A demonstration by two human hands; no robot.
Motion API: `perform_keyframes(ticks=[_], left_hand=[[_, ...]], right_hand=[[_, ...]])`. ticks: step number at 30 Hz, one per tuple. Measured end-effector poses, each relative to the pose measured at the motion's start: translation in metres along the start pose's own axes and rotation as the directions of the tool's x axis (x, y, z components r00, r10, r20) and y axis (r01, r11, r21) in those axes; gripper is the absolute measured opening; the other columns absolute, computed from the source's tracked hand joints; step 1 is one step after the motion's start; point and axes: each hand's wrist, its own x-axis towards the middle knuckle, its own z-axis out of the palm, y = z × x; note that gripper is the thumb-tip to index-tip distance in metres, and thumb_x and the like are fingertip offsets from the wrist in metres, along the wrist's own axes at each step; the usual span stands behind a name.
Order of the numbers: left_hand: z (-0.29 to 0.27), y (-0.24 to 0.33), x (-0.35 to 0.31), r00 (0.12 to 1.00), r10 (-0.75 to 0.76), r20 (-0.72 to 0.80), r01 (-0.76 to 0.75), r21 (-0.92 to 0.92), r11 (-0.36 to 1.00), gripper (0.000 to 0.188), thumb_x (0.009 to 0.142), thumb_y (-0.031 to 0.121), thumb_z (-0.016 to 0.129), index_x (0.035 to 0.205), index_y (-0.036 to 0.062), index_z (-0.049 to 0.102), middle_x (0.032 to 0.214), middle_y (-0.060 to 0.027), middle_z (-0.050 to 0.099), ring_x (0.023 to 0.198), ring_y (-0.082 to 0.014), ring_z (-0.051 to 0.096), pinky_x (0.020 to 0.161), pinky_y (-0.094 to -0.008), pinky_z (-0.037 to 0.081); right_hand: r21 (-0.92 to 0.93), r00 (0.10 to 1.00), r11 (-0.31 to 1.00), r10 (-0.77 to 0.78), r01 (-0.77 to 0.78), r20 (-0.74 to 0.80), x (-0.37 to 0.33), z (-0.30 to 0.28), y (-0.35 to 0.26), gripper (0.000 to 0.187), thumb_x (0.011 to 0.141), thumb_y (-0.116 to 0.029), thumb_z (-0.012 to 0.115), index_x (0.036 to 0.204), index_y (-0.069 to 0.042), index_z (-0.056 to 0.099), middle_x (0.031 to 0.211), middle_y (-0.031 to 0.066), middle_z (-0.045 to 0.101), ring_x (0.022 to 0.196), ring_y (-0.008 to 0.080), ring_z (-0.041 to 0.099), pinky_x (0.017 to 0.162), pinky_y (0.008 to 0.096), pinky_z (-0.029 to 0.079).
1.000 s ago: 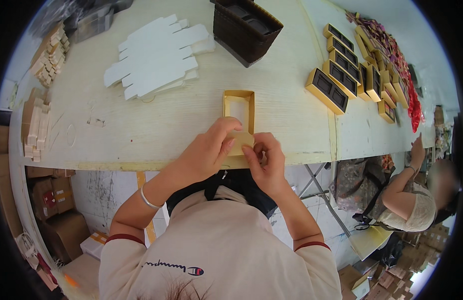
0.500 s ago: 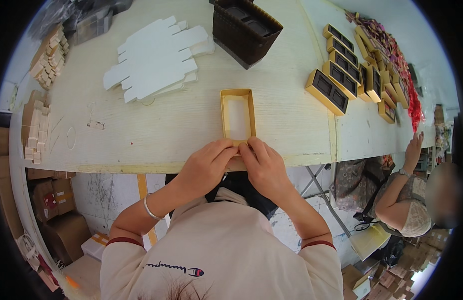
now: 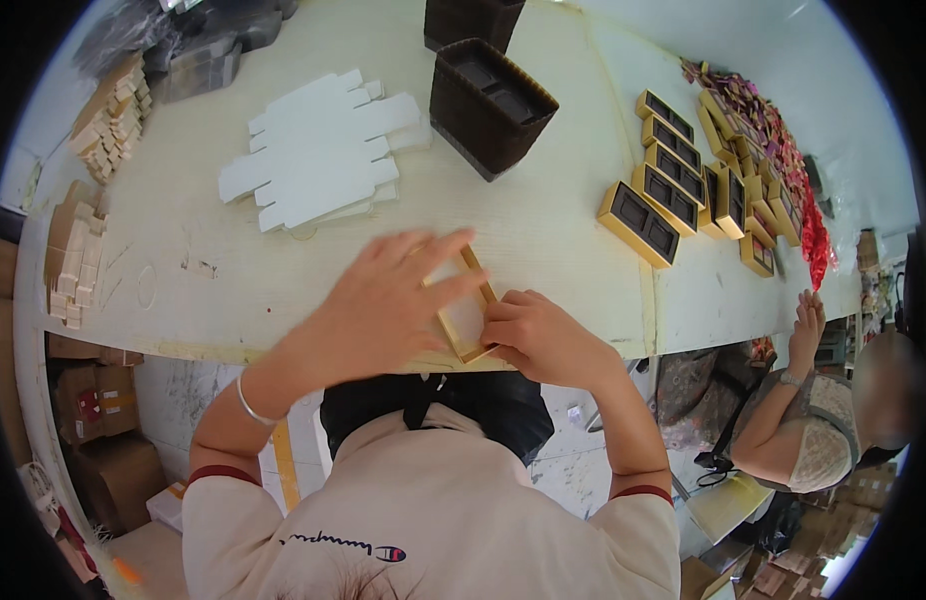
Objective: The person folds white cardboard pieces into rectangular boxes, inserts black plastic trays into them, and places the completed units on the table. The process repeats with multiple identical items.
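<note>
A shallow gold cardboard box tray [image 3: 474, 354] with a white inside sits at the table's near edge, slanted, its open side up. My right hand [image 3: 545, 335] is closed on its right wall, fingers curled over the edge. Smeared by motion, my left hand [image 3: 383, 295] is spread over the box's left side and far end, hiding much of them. Its fingers are apart; whether they touch the box I cannot tell. Beyond my left hand lies a stack of flat white die-cut card blanks [image 3: 323, 150].
A tall stack of dark plastic inserts [image 3: 491, 120] stands beyond the box, another stack [image 3: 468, 22] behind it. Gold boxes with dark inserts [image 3: 638, 222] line the right. Folded card strips [image 3: 78, 240] lie at the left edge. A co-worker [image 3: 798, 420] sits at the right, one hand raised.
Both hands were together at the box's near end. The left has moved up over the box and opened; the right has shifted to its right wall. The box has tilted round and come nearer.
</note>
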Motion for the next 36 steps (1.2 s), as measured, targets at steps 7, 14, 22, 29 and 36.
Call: perform_keyframes(ticks=[7, 14, 22, 29, 36], left_hand=[[0.031, -0.036, 0.015, 0.892, -0.362, 0.270, 0.432, -0.277, 0.858, 0.028, 0.078, 0.003, 0.062, 0.105, 0.0061, 0.060, 0.102, -0.0128, 0.058, 0.091, -0.0337, 0.058, 0.078, -0.0392, 0.048], [0.057, -0.051, 0.007, 0.909, -0.295, 0.294, 0.389, -0.343, 0.855, 0.012, 0.077, -0.006, 0.052, 0.084, 0.0022, 0.057, 0.088, -0.0140, 0.056, 0.080, -0.0364, 0.057, 0.070, -0.0419, 0.046], [0.063, -0.042, -0.010, 0.866, -0.459, 0.199, 0.501, -0.345, 0.794, 0.013, 0.078, 0.007, 0.062, 0.089, 0.0035, 0.057, 0.092, -0.0136, 0.056, 0.079, -0.0351, 0.059, 0.073, -0.0442, 0.047], [0.052, -0.026, -0.050, 0.895, -0.421, -0.148, 0.362, -0.311, 0.879, 0.065, 0.080, 0.039, 0.073, 0.133, 0.0106, 0.048, 0.124, -0.0136, 0.052, 0.120, -0.0311, 0.048, 0.102, -0.0431, 0.036], [0.072, -0.011, -0.061, 0.927, -0.346, -0.143, 0.288, -0.317, 0.904, 0.078, 0.072, 0.033, 0.077, 0.137, 0.0099, 0.042, 0.119, -0.0131, 0.053, 0.117, -0.0314, 0.046, 0.108, -0.0462, 0.026]], right_hand=[[-0.084, 0.995, 0.992, -0.102, 0.100, -0.024, 0.006, -0.012, -0.011, 0.025, 0.071, -0.024, 0.073, 0.081, -0.001, 0.068, 0.109, 0.0135, 0.059, 0.116, 0.0300, 0.049, 0.100, 0.0394, 0.038], [-0.265, 0.970, 0.963, -0.010, -0.056, -0.242, 0.002, 0.028, -0.021, 0.026, 0.073, -0.023, 0.075, 0.076, -0.001, 0.061, 0.105, 0.0146, 0.053, 0.117, 0.0380, 0.046, 0.097, 0.0438, 0.041], [-0.261, 0.866, 0.965, -0.152, 0.026, -0.476, 0.006, 0.007, -0.009, 0.021, 0.076, -0.013, 0.073, 0.092, -0.002, 0.063, 0.114, 0.0152, 0.057, 0.117, 0.0370, 0.050, 0.095, 0.0435, 0.044], [-0.387, 0.599, 0.881, -0.160, -0.272, -0.785, 0.093, -0.075, 0.024, 0.020, 0.075, -0.015, 0.074, 0.090, -0.003, 0.066, 0.094, 0.0135, 0.062, 0.094, 0.0328, 0.057, 0.083, 0.0441, 0.044], [-0.391, 0.741, 0.756, 0.181, -0.526, -0.646, 0.112, -0.105, 0.044, 0.021, 0.072, -0.023, 0.077, 0.071, -0.005, 0.067, 0.082, 0.0119, 0.065, 0.088, 0.0306, 0.061, 0.075, 0.0414, 0.046]])
